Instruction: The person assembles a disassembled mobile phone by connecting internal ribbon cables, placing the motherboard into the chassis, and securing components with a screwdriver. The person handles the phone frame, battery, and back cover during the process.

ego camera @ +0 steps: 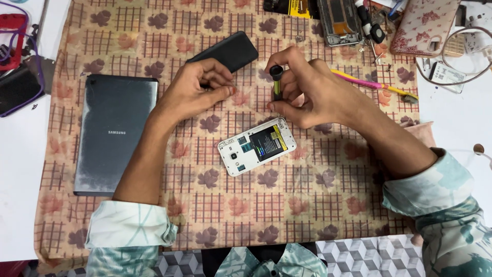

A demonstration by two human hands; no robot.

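Beside open phone [257, 146], gripped screwdriver [277, 82]

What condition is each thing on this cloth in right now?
White smartphone: back cover off, insides showing.
Grey tablet: lying face down.
Black-capped screwdriver: upright, gripped by right hand.
Left hand: fingers pinched, holding nothing visible.
Black back cover: lying detached.

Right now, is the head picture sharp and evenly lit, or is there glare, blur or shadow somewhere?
Head view: even, soft light, sharp in the middle; the open white phone is crisp; a pale sheen on the grey tablet; faint shadows under the left hand and the right hand, which holds a screwdriver; edges slightly stretched.
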